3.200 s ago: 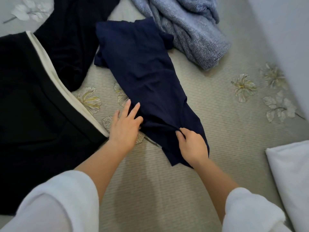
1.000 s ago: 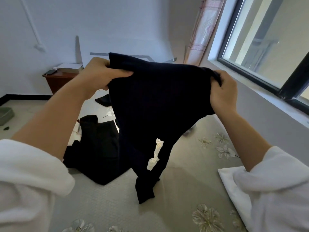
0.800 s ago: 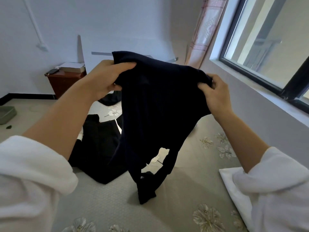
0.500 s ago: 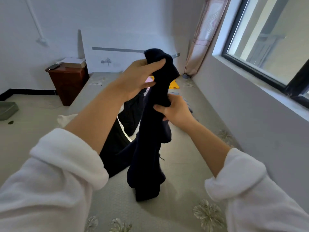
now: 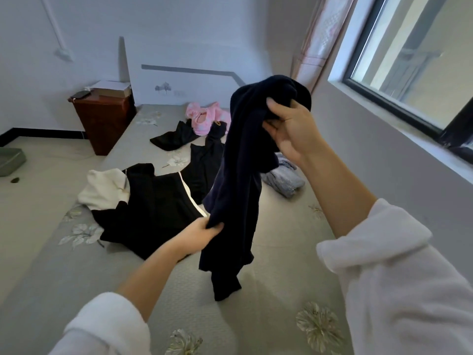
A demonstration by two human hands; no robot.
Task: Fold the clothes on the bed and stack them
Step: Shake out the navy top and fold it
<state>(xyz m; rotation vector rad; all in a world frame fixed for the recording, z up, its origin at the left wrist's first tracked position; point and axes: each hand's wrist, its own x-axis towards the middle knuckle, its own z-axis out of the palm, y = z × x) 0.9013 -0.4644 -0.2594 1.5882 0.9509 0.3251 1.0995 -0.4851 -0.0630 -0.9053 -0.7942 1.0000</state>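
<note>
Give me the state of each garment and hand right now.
navy garment, held up, hanging bunched, unfolded
right hand, grips its top
left hand, pinches its lower edge
black-and-white garment, spread on bed, unfolded
grey-blue sweater, crumpled on bed
pink garment, crumpled on bed

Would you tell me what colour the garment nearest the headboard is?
The garment is pink, head view.

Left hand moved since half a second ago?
Yes. The left hand dropped from headboard height to grip the navy garment low, beside the black striped garment on the bed.
</note>
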